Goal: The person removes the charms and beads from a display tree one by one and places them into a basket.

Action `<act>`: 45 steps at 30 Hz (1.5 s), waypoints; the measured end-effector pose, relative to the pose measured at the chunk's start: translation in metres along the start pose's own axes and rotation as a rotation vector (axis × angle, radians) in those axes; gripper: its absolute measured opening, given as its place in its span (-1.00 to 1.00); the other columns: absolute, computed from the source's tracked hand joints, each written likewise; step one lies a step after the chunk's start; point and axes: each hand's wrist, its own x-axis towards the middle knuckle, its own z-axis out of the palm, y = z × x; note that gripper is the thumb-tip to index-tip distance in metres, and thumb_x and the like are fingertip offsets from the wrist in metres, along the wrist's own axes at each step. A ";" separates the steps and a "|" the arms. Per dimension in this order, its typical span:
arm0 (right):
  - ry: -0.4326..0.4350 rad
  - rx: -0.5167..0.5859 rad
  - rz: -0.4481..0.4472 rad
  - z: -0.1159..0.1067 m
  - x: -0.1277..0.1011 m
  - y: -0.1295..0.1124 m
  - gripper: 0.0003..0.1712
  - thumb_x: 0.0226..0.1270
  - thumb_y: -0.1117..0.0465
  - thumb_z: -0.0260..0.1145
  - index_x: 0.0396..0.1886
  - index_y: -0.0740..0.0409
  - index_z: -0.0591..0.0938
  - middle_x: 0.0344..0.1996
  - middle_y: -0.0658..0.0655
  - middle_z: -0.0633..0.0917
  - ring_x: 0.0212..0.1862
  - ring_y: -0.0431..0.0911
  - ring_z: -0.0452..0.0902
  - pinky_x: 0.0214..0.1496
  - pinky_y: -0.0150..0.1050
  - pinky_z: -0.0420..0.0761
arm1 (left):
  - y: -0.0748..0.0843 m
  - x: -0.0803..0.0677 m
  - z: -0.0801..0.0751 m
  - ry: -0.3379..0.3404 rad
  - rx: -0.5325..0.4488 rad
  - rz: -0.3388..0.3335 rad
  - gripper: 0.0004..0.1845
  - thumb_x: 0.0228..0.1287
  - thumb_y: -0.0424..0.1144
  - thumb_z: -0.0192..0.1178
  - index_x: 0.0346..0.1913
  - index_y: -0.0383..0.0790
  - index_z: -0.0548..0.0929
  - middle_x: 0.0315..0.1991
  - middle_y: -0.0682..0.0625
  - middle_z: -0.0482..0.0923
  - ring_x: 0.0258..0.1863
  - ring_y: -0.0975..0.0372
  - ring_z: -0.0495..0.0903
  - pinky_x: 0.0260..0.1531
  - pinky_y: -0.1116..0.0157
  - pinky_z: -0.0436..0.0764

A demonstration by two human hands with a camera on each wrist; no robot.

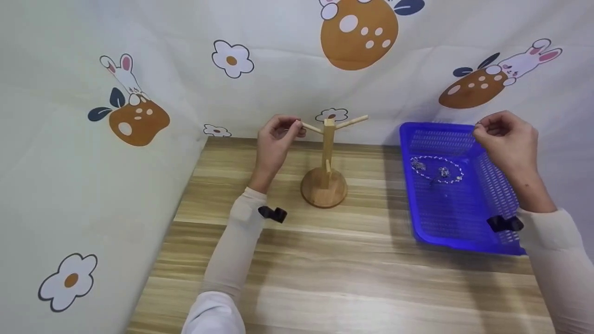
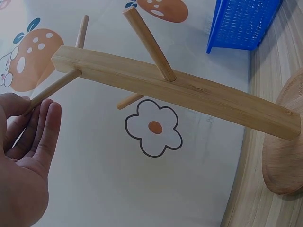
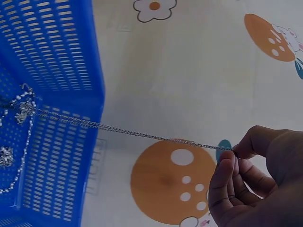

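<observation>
A wooden stand (image 1: 328,146) with a round base and several thin pegs stands upright on the table. My left hand (image 1: 277,144) pinches the end of its upper left peg (image 2: 54,89) between thumb and fingers. Over the far right part of the blue basket (image 1: 420,227), my right hand (image 1: 513,146) is raised. In the right wrist view, its thumb and fingertips pinch one end of a thin silver chain necklace (image 3: 135,133), stretched from the basket. Inside the basket lie a beaded strand (image 1: 438,157) and small silvery clumps (image 1: 444,172); whether the chain touches them I cannot tell.
The wood-grain table (image 1: 325,269) runs up to a pale cloth backdrop (image 1: 278,88) printed with rabbits, orange fruit and flowers. That cloth also covers the left side. Basket and stand are apart, with bare tabletop between them.
</observation>
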 end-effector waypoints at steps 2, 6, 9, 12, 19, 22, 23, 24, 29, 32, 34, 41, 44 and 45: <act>-0.009 -0.014 -0.020 0.003 -0.001 0.005 -0.90 0.40 0.18 0.38 -0.24 0.12 0.70 -0.52 -0.41 0.54 -0.39 -0.38 0.46 -0.36 -0.69 0.46 | -0.001 0.000 0.000 -0.004 -0.005 0.006 -0.87 0.49 -0.47 0.30 -0.04 -0.52 0.69 -0.19 -0.09 0.72 -0.24 0.21 0.80 -0.10 0.17 0.90; -0.046 -0.057 -0.049 0.010 -0.003 0.014 -0.86 0.36 0.21 0.36 -0.24 0.22 0.71 -0.57 -0.45 0.51 -0.46 -0.47 0.43 -0.43 -0.69 0.41 | -0.001 0.000 -0.001 -0.015 -0.011 0.015 -0.84 0.50 -0.48 0.29 -0.02 -0.58 0.67 -0.18 -0.08 0.72 -0.24 0.22 0.80 -0.10 0.18 0.90; -0.096 -0.094 -0.061 0.013 -0.004 0.020 -0.83 0.33 0.22 0.35 -0.22 0.26 0.72 -0.58 -0.44 0.50 -0.48 -0.49 0.42 -0.46 -0.67 0.39 | -0.002 0.000 -0.002 -0.019 -0.012 0.017 -0.81 0.50 -0.48 0.27 -0.01 -0.63 0.65 -0.18 -0.08 0.72 -0.24 0.23 0.79 -0.10 0.18 0.89; -0.150 -0.137 -0.085 0.017 -0.004 0.025 -0.85 0.32 0.23 0.36 -0.23 0.25 0.73 -0.57 -0.38 0.54 -0.50 -0.50 0.42 -0.48 -0.64 0.38 | -0.002 0.001 -0.002 -0.020 -0.011 0.013 -0.79 0.51 -0.47 0.27 0.00 -0.65 0.64 -0.17 -0.08 0.72 -0.23 0.24 0.79 -0.09 0.19 0.89; -0.289 -0.172 -0.209 0.030 -0.004 0.036 -0.89 0.31 0.32 0.39 -0.28 0.32 0.73 -0.40 0.23 0.78 -0.48 -0.57 0.42 -0.43 -0.69 0.38 | -0.002 0.000 -0.002 -0.019 0.002 0.018 -0.79 0.50 -0.47 0.28 0.01 -0.64 0.64 -0.17 -0.09 0.72 -0.23 0.23 0.80 -0.09 0.19 0.90; -0.361 -0.201 -0.232 0.035 -0.004 0.040 -0.91 0.34 0.33 0.40 -0.27 0.32 0.74 -0.35 0.31 0.79 -0.46 -0.54 0.43 -0.44 -0.66 0.39 | -0.002 0.000 -0.002 -0.016 0.000 0.023 -0.81 0.50 -0.48 0.28 0.00 -0.62 0.65 -0.17 -0.09 0.72 -0.23 0.23 0.80 -0.10 0.19 0.90; -0.384 -0.211 -0.238 0.037 -0.004 0.042 -0.91 0.34 0.33 0.41 -0.27 0.31 0.74 -0.36 0.31 0.79 -0.46 -0.50 0.44 -0.44 -0.63 0.40 | -0.002 0.000 -0.002 -0.016 -0.001 0.024 -0.81 0.50 -0.48 0.28 -0.01 -0.61 0.66 -0.17 -0.09 0.72 -0.24 0.23 0.80 -0.10 0.19 0.90; -0.403 -0.222 -0.244 0.038 -0.004 0.043 -0.92 0.34 0.34 0.41 -0.28 0.31 0.75 -0.36 0.31 0.79 -0.46 -0.46 0.46 -0.45 -0.61 0.42 | -0.002 0.000 -0.002 -0.014 -0.002 0.024 -0.82 0.49 -0.48 0.28 -0.01 -0.60 0.66 -0.17 -0.09 0.72 -0.24 0.22 0.80 -0.11 0.19 0.90; -0.513 -0.270 -0.246 0.045 -0.002 0.048 -0.93 0.34 0.34 0.40 -0.28 0.30 0.75 -0.40 0.25 0.78 -0.44 -0.24 0.54 -0.44 -0.42 0.51 | -0.001 -0.001 -0.002 -0.008 -0.005 0.017 -0.86 0.49 -0.48 0.28 -0.03 -0.54 0.68 -0.18 -0.08 0.71 -0.24 0.21 0.79 -0.10 0.18 0.90; -0.565 -0.297 -0.250 0.048 0.000 0.050 -0.94 0.31 0.36 0.39 -0.30 0.28 0.75 -0.42 0.21 0.77 -0.42 -0.15 0.56 -0.40 -0.32 0.54 | -0.001 -0.001 -0.001 -0.010 -0.012 0.016 -0.85 0.50 -0.49 0.28 -0.02 -0.56 0.67 -0.18 -0.08 0.71 -0.24 0.21 0.79 -0.10 0.18 0.90; -0.589 -0.309 -0.252 0.050 0.002 0.053 -0.95 0.29 0.37 0.38 -0.32 0.27 0.75 -0.44 0.19 0.75 -0.41 -0.13 0.55 -0.39 -0.28 0.54 | -0.001 0.000 -0.001 -0.013 -0.016 0.020 -0.85 0.50 -0.49 0.27 -0.02 -0.57 0.66 -0.18 -0.08 0.71 -0.23 0.21 0.79 -0.09 0.18 0.90; -0.660 -0.327 -0.256 0.060 0.005 0.064 -0.96 0.28 0.38 0.39 -0.35 0.27 0.76 -0.50 0.11 0.74 -0.46 -0.17 0.54 -0.44 -0.32 0.52 | 0.000 0.000 0.000 -0.008 -0.015 0.020 -0.89 0.49 -0.49 0.28 -0.05 -0.52 0.68 -0.18 -0.06 0.71 -0.24 0.21 0.79 -0.10 0.18 0.90; -0.679 -0.333 -0.260 0.065 0.003 0.067 -0.93 0.23 0.41 0.36 -0.37 0.26 0.76 -0.53 0.08 0.73 -0.47 -0.16 0.53 -0.44 -0.31 0.51 | 0.000 0.000 0.001 -0.002 -0.015 0.011 -0.89 0.49 -0.49 0.28 -0.05 -0.53 0.68 -0.19 -0.06 0.71 -0.25 0.21 0.79 -0.10 0.18 0.90; -0.682 -0.339 -0.265 0.067 0.002 0.069 -0.91 0.20 0.42 0.34 -0.37 0.25 0.76 -0.53 0.07 0.72 -0.47 -0.15 0.53 -0.43 -0.31 0.51 | 0.000 0.000 0.001 -0.001 -0.017 0.010 -0.89 0.49 -0.50 0.28 -0.06 -0.54 0.68 -0.19 -0.07 0.71 -0.25 0.21 0.79 -0.10 0.18 0.90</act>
